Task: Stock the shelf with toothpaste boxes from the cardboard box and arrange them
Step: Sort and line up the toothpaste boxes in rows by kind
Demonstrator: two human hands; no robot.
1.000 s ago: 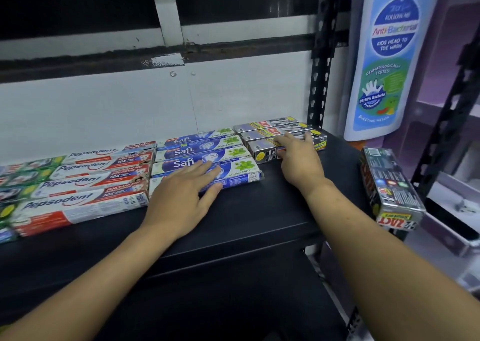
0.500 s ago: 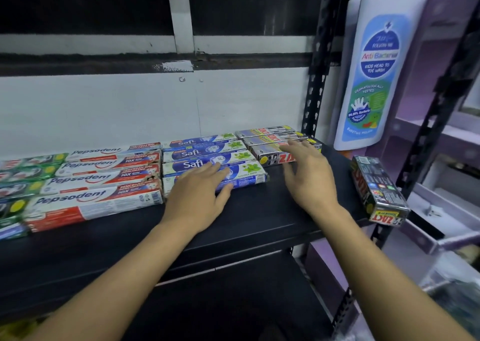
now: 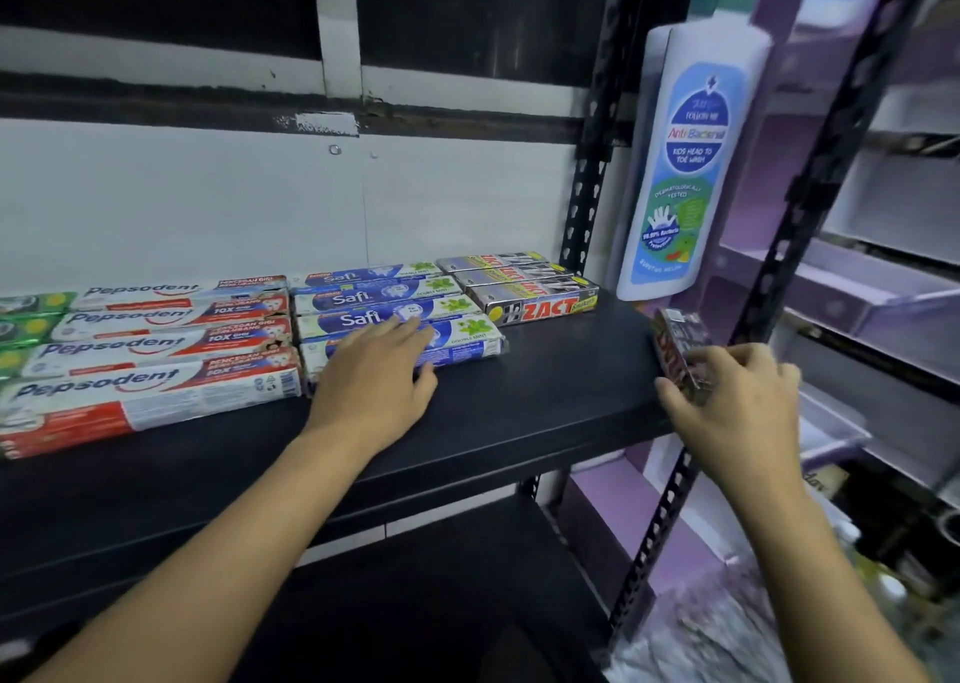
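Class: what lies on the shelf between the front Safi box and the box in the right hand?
Head view: only bare shelf lies between the front Safi box and the held box.

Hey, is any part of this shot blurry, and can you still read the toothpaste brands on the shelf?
Head view: the right hand and the dark box it grips are motion-blurred, its print unreadable; the lower right corner smears too. Head view, on the shelf: Safi boxes under the left hand, Pepsodent boxes and Zact boxes read sharply.
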